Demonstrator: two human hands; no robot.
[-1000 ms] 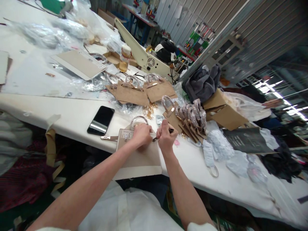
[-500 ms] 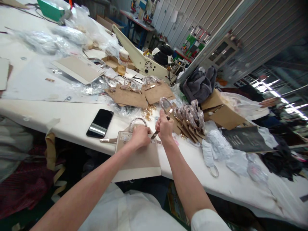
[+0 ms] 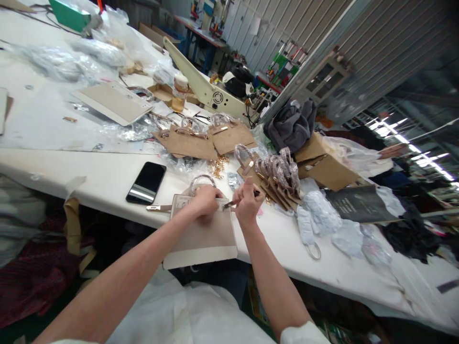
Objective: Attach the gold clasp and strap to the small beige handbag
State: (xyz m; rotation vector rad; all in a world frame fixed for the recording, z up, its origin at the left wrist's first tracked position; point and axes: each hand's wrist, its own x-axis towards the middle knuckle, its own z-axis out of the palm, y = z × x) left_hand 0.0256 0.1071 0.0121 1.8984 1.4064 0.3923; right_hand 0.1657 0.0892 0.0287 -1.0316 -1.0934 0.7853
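A beige bag panel (image 3: pixel 204 239) lies at the table's front edge, partly overhanging it. A plastic-wrapped loop handle (image 3: pixel 202 179) rises at its far edge, and a strap with a metal end (image 3: pixel 158 208) sticks out to the left. My left hand (image 3: pixel 207 200) is closed over the panel's upper part beside the handle; its fingertips are partly hidden. My right hand (image 3: pixel 247 200) is wrapped round a slim dark tool (image 3: pixel 228 204), whose kind I cannot make out. The tool's tip points left and down at the panel's upper right, close to my left fingers.
A black phone (image 3: pixel 146 182) lies to the left. Beyond are small gold metal pieces (image 3: pixel 218 166), brown card pieces (image 3: pixel 193 143) and a row of wrapped handles (image 3: pixel 278 169). A cream machine arm (image 3: pixel 201 76) and a cardboard box (image 3: pixel 324 165) stand farther back.
My right hand has come lower, and the tool lies flatter, its tip close to the panel. The left hand stays on the panel. The whole view has shifted slightly.
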